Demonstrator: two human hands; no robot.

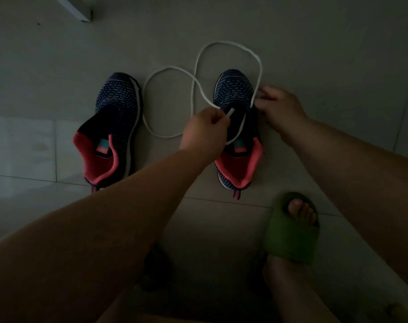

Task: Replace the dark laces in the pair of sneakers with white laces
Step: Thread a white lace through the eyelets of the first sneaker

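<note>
Bare forearms fill the lower frame, and a foot in a green slipper (291, 231) stands at lower right on the tiled floor (221, 24).

Going left to right: the left sneaker (114, 127) sits at centre left with no lace visible in it at all, dark or white, so its dark lace looks to be out and its lacing not begun. Between the shoes the white lace (151, 78) lies in a loose figure-eight loop on the tiles, swinging up past the toe of the right sneaker (239, 127). The left hand (205, 131) pinches one tipped end of that lace over the right sneaker's tongue. The right hand (277, 106) pinches the other run of lace at the shoe's far edge, near the front eyelets.

By my reckoning the work is at the first eyelets of the first shoe; nearly all the threading remains. A second white lace is not in view.

Open floor lies all round the pair. A pale skirting corner (81, 12) at upper left is well apart. Only the slippered foot, just behind the right sneaker's heel, crowds things.
</note>
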